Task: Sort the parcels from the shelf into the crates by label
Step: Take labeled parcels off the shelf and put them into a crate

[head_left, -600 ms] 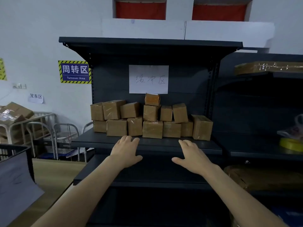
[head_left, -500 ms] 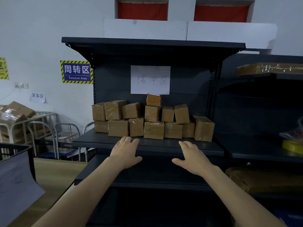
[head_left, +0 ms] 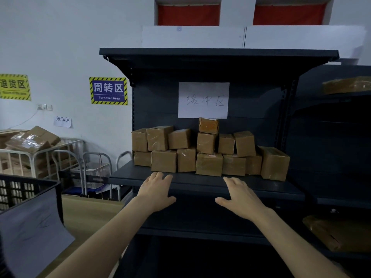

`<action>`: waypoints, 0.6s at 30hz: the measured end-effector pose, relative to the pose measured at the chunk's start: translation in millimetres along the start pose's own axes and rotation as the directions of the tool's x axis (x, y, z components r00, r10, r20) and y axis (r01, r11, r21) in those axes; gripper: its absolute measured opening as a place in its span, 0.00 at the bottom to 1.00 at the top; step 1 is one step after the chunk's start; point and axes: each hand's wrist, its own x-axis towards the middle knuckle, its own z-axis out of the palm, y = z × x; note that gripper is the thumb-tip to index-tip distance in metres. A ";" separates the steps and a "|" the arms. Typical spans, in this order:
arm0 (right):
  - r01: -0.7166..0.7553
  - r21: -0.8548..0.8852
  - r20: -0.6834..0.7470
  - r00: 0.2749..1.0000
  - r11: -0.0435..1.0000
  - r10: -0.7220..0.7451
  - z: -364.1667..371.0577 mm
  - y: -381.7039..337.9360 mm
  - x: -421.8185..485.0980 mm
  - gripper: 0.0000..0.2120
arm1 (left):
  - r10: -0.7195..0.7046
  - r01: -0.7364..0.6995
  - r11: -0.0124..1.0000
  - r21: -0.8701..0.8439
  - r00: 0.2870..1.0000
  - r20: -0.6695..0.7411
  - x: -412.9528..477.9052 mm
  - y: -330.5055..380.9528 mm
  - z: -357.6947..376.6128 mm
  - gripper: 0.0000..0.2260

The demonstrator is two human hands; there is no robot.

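Note:
Several brown taped cardboard parcels (head_left: 208, 164) are stacked in two rows on a dark metal shelf (head_left: 200, 183), with one small orange-brown parcel (head_left: 208, 125) on top. My left hand (head_left: 155, 190) reaches palm down toward the shelf's front edge, fingers apart, holding nothing. My right hand (head_left: 240, 196) is stretched out the same way a little to the right, also empty. Both hands stop short of the parcels. A black plastic crate (head_left: 28, 189) with a grey paper label stands at the lower left.
A handwritten white sheet (head_left: 203, 100) hangs on the shelf's back panel. Metal roll cages (head_left: 66, 157) with loose cartons stand at the left wall under a blue "Turnover Area" sign (head_left: 108, 90). Another dark rack (head_left: 341, 137) with wrapped packages adjoins on the right.
The view has shifted slightly, so the shelf sits a bit further right and lower in frame. Both hands stay outstretched, edging a little toward the shelf edge.

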 end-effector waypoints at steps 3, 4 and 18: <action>-0.007 0.018 -0.005 1.000 1.000 0.007 11.0 -13.1 12.8 0.36 | -0.001 0.001 1.000 -0.003 1.000 0.002 7.2 -19.3 4.9 0.31; -0.011 0.019 -0.003 1.000 1.000 0.011 14.2 -16.7 17.1 0.36 | 0.002 -0.002 1.000 -0.005 1.000 0.006 9.4 -24.5 6.9 0.31; 0.015 0.027 0.033 0.999 1.000 -0.016 43.4 -41.9 79.3 0.36 | -0.011 0.011 0.999 -0.045 1.000 -0.007 48.2 -73.6 32.3 0.32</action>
